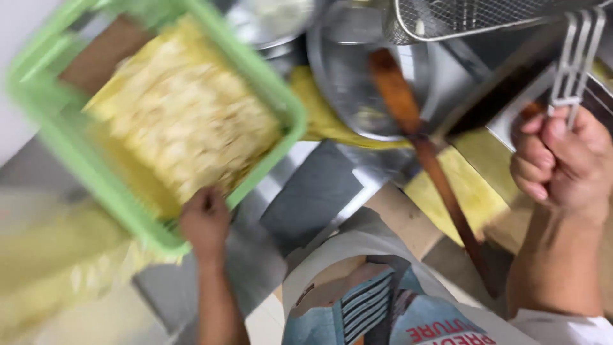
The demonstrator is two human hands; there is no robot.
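- above your left hand sits the green slotted plastic basket, tilted, with its near rim resting on your fingers; your hand is curled around that lower edge, gripping it from below.
- inside that basket, up and away from your left hand, lies a heap of pale yellow thin-cut strips; blur keeps you from telling more about them.
- to the left of and below your left hand a yellowish plastic sheet or bag shows, too blurred to name further.
- at the far right your right hand is closed in a fist around the white metal wire handle, which runs up from your knuckles.
- up and to the left of your right hand, that handle joins the silver wire-mesh fry basket at the top edge of the view.
- between your two hands, nearer the right one, a round steel bowl stands beneath the mesh basket.
- a long brown wooden spatula lies with its blade in the bowl and its shaft slanting down toward your right forearm.
- under the bowl and left of your right hand, a yellow cloth lies on the steel counter.
- your two hands are well apart.
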